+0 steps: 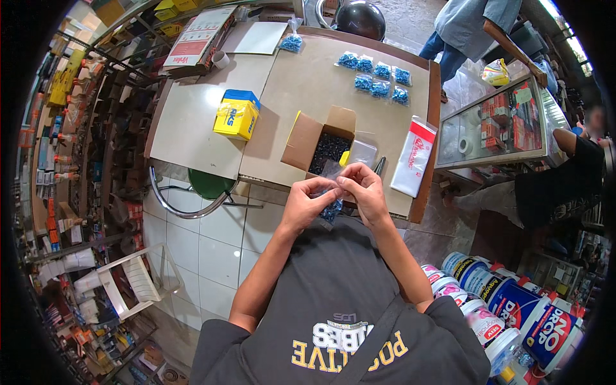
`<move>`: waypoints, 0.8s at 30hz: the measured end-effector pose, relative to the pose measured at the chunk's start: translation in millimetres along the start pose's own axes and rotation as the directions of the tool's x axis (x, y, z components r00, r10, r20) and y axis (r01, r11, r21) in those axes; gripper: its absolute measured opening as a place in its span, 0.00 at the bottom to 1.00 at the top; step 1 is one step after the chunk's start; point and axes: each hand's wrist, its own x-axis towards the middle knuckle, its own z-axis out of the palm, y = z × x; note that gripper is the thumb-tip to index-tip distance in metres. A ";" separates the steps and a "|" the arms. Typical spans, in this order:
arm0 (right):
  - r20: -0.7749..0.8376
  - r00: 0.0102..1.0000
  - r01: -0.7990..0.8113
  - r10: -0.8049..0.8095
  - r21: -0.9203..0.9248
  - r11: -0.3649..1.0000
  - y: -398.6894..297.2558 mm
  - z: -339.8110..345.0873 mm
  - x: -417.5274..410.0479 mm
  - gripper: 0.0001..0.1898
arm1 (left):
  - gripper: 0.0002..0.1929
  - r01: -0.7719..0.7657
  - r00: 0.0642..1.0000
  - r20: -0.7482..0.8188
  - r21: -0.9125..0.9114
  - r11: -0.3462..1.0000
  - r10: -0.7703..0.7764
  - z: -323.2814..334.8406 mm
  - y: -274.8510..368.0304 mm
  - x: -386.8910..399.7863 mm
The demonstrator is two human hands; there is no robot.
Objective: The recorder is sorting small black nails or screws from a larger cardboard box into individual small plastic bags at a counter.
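Note:
A small clear plastic bag of blue pieces [331, 210] hangs in front of my chest at the table's near edge. My left hand [310, 199] grips the bag at its upper part. At its top edge, my right hand [364, 190] pinches the plastic with thumb and forefinger. Just beyond my hands stands an open cardboard box [302, 140] with its flaps folded out, filled with small dark pieces [331, 148]. To the right of the box lie some clear plastic [363, 151] and a dark slender tool [380, 166], partly hidden by my right hand.
Several filled blue bags [380, 88] lie at the table's [298, 86] far right; another tied bag [291, 42] sits at the back. A plastic-bag pack [414, 156] lies at right, a yellow-blue box [237, 115] at left. A stool [207, 185] and paint pails [515, 303] flank me. Two people are at right.

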 end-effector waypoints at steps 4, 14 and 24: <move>0.092 0.996 -0.007 0.016 -0.090 0.996 -8.0 1.6 1.5 0.09 | 0.10 0.007 0.999 0.037 -0.010 1.000 -0.006 -0.8 0.1 -1.0; -0.073 0.997 -0.015 0.010 -0.078 0.997 -1.1 -1.7 2.6 0.10 | 0.09 0.059 0.998 0.029 -0.039 0.998 -0.057 1.1 5.5 -2.2; 0.205 0.972 -0.106 0.111 -0.038 0.994 -3.7 -22.2 9.9 0.18 | 0.10 0.095 0.992 0.085 -0.073 0.993 -0.089 -2.8 6.8 -3.2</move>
